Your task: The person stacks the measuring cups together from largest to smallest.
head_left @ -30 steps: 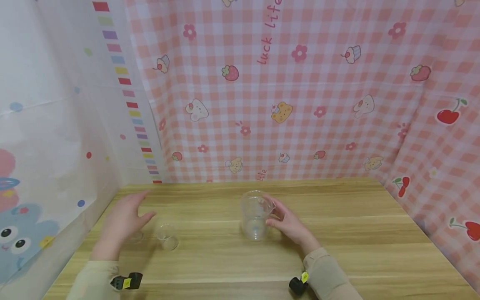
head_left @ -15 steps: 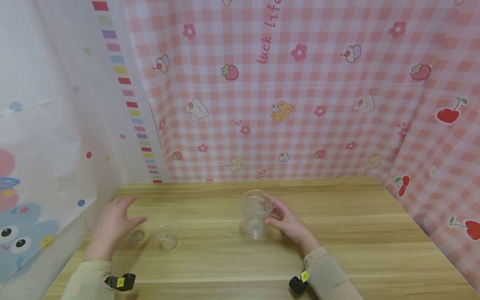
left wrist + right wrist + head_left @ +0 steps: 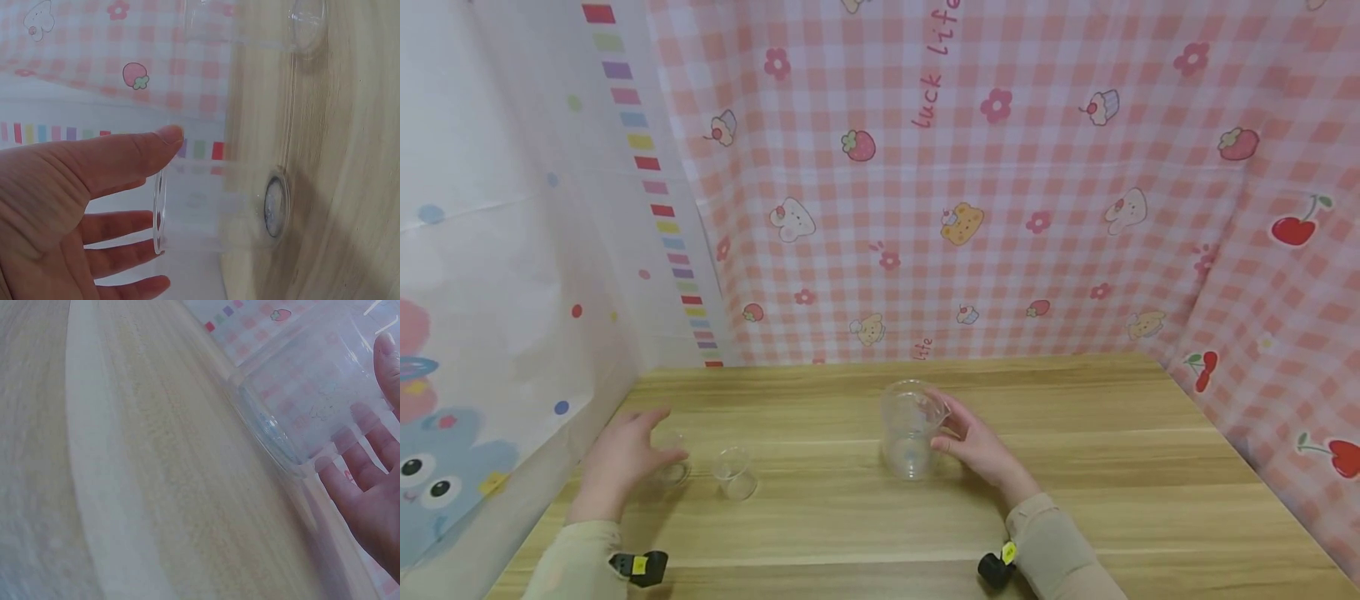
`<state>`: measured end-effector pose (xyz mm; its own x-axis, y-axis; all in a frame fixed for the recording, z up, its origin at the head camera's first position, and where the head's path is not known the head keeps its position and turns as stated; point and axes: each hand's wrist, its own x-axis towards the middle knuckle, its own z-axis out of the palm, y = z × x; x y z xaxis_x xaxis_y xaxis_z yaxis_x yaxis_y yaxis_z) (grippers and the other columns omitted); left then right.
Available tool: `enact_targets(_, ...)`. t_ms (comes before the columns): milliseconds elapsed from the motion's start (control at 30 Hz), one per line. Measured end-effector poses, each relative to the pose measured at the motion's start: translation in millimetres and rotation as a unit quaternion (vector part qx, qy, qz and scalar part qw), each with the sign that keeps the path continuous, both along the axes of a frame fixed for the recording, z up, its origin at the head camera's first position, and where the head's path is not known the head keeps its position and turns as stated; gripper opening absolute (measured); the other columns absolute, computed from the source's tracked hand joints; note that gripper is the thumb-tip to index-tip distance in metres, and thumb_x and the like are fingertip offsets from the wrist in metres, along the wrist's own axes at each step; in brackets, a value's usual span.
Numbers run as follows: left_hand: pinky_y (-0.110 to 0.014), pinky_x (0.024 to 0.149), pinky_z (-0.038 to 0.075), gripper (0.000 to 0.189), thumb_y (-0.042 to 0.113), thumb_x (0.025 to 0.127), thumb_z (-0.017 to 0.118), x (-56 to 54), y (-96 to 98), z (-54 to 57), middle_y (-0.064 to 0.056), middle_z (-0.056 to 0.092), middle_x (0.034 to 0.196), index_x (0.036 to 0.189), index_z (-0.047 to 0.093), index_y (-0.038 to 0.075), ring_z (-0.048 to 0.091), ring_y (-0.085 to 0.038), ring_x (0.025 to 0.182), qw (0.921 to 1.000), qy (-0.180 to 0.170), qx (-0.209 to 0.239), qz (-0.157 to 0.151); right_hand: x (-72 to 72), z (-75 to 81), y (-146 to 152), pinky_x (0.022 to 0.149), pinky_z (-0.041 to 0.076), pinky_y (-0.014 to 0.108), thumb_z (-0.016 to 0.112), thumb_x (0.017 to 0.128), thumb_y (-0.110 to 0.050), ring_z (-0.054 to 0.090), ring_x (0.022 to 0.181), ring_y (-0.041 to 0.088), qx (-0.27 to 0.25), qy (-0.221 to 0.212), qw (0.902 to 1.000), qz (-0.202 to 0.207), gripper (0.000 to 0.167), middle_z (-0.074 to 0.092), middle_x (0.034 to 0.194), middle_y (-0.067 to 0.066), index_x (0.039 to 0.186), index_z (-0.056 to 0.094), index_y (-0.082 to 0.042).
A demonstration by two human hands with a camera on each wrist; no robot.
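On the left, my left hand [image 3: 625, 458] is beside a small clear cup [image 3: 677, 471], its thumb and fingers spread. In the left wrist view that cup [image 3: 209, 212] stands upright with its rim between the thumb and fingers; whether they touch it I cannot tell. A second small clear cup [image 3: 735, 477] stands just to its right. Near the middle of the table is a larger clear beaker [image 3: 906, 446], upright, with a spout facing right. My right hand [image 3: 973, 446] holds its right side, thumb in front and fingers curved round the wall, as the right wrist view also shows.
The wooden table [image 3: 835, 533] runs back to a pink checked curtain [image 3: 880, 183]. A white patterned sheet [image 3: 512, 275] closes off the left side, and more pink checked cloth [image 3: 1300, 317] hangs at the right. A small black camera sits on each wrist.
My left hand has moved left and slightly lower, round the leftmost small cup, which shows more beside the fingers. My right hand and the beaker have stayed in place.
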<state>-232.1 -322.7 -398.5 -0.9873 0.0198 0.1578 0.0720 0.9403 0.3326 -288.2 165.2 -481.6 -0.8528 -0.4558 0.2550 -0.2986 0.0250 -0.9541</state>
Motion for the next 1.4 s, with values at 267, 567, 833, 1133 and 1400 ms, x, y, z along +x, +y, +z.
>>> enact_targets(267, -0.069, 0.093, 0.039, 0.065, 0.028, 0.081, 0.08, -1.7, -2.2, 0.6, -0.039, 0.051, 0.128, 0.13, 0.056, -0.008, 0.047, -0.057, 0.116, 0.9996, -0.027, -0.012, 0.001, 0.7, 2.2, -0.8, 0.112, 0.03, 0.058, 0.071, 0.091, -0.009, 0.034, 0.139, 0.042, -0.003, -0.002, 1.0, 0.003, 0.077, 0.033, 0.156, 0.02, 0.155, 0.03, -0.01)
enact_targets(567, -0.067, 0.092, 0.042, 0.053, 0.022, 0.082, 0.078, -1.3, -2.0, -0.3, -0.036, 0.057, 0.123, 0.123, 0.062, -0.008, 0.051, -0.055, 0.112, 0.9994, -0.022, -0.021, -0.017, 1.0, 2.0, -1.2, 0.111, 0.03, 0.057, 0.069, 0.091, -0.004, 0.034, 0.139, 0.042, 0.002, -0.005, 1.0, -0.005, 0.075, 0.032, 0.156, 0.019, 0.155, 0.03, -0.01)
enact_targets(833, -0.066, 0.091, 0.043, 0.05, 0.022, 0.082, 0.077, -1.8, -2.9, -1.2, -0.035, 0.058, 0.122, 0.121, 0.063, -0.007, 0.053, -0.055, 0.111, 0.9991, -0.03, -0.026, -0.014, 1.9, 2.2, -1.6, 0.112, 0.03, 0.056, 0.068, 0.092, -0.004, 0.032, 0.141, 0.042, 0.006, -0.012, 0.9999, -0.004, 0.076, 0.029, 0.158, 0.018, 0.156, 0.028, -0.009)
enact_targets(1133, -0.066, 0.091, 0.043, 0.05, 0.024, 0.083, 0.077, -3.4, -2.5, -0.2, -0.034, 0.059, 0.122, 0.121, 0.064, -0.006, 0.052, -0.054, 0.112, 0.9989, -0.039, -0.025, -0.01, 1.2, 0.5, -0.9, 0.111, 0.031, 0.056, 0.068, 0.092, -0.005, 0.033, 0.14, 0.042, 0.006, -0.005, 1.0, -0.006, 0.074, 0.031, 0.157, 0.019, 0.155, 0.03, -0.009)
enact_targets(1400, -0.064, 0.09, 0.045, 0.048, 0.024, 0.082, 0.078, -2.4, -1.7, -1.6, -0.031, 0.061, 0.119, 0.117, 0.066, -0.005, 0.054, -0.052, 0.111, 0.999, -0.022, -0.032, -0.021, 1.4, 1.3, -0.9, 0.112, 0.03, 0.057, 0.066, 0.092, 0.0, 0.033, 0.14, 0.042, 0.001, -0.002, 1.0, -0.002, 0.074, 0.031, 0.156, 0.021, 0.155, 0.029, -0.006)
